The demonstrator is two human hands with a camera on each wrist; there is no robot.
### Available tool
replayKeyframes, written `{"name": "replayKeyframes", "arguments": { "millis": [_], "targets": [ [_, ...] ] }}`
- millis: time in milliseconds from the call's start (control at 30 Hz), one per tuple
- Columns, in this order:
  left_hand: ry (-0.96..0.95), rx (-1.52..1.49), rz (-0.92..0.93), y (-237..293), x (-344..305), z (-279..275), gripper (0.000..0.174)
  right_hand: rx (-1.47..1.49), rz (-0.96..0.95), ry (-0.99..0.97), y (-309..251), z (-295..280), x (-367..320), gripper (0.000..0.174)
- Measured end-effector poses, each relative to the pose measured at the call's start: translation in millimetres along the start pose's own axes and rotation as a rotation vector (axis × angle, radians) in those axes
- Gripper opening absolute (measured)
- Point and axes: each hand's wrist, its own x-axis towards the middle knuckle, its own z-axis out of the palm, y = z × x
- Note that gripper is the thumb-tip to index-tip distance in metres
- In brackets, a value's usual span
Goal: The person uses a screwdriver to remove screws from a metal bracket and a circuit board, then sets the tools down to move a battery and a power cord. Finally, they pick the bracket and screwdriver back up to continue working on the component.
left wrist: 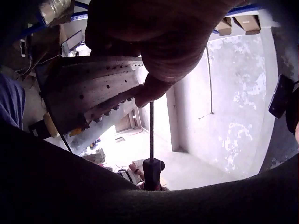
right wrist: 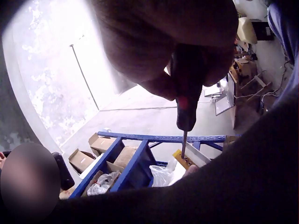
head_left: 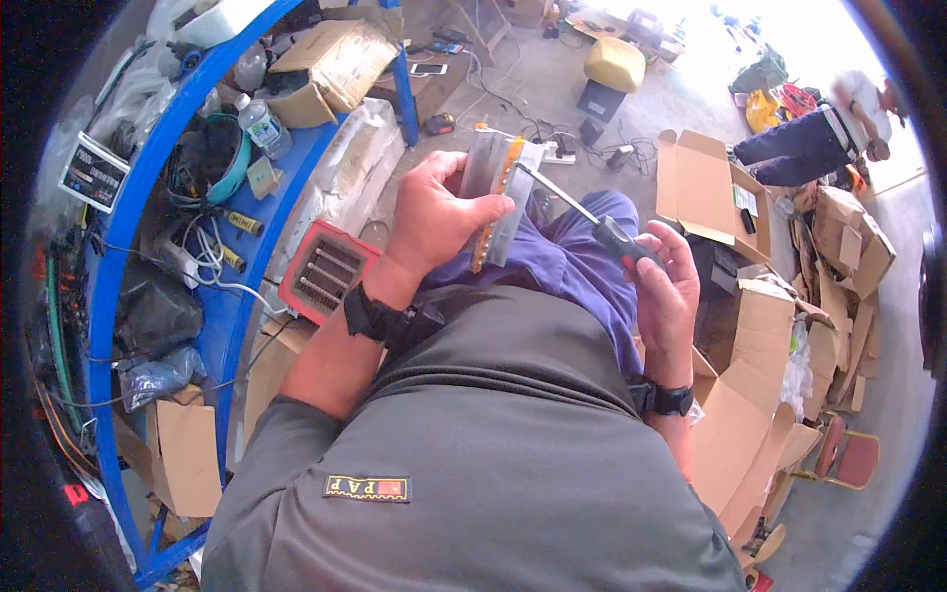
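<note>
A grey metal piece (head_left: pixel 483 163) with a yellow-orange strip (head_left: pixel 510 163) along it is held upright over the lap. My left hand (head_left: pixel 434 212) grips its left side, thumb across the front. In the left wrist view, the metal piece (left wrist: pixel 93 88) shows small holes and a row of studs along one edge. My right hand (head_left: pixel 671 286) holds a screwdriver (head_left: pixel 617 242) by its dark and red handle, and the shaft reaches the strip's upper part. In the right wrist view, the screwdriver (right wrist: pixel 187 107) has its tip at the yellow strip (right wrist: pixel 183 158).
Blue shelving (head_left: pixel 118 247) with a bottle (head_left: pixel 261 126), cables and bags stands at the left. A red-framed box (head_left: pixel 324 271) lies beside my left forearm. Open cardboard boxes (head_left: pixel 695 187) are at the right, where a person (head_left: pixel 829 128) stands farther back. Cables cross the floor ahead.
</note>
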Motion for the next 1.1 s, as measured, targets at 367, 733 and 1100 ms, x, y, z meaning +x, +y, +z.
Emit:
{"name": "replayKeyframes", "arguments": {
  "millis": [367, 733, 1100],
  "targets": [
    [-0.054, -0.11, -0.035, -1.0, 2.3, 0.9, 0.044, 0.073, 0.011, -0.011, 2.5, -3.9, 1.9, 0.044],
    [-0.144, -0.256, -0.096, 2.9, 7.5, 2.0, 0.035, 0.207, 0.11, -0.055, 7.1, -7.1, 3.9, 0.04],
    [-0.288, -0.368, -0.233, 4.0, 13.9, 3.6, 0.034, 0.283, 0.165, -0.059, 16.2, -15.0, 4.8, 0.032]
  ]
}}
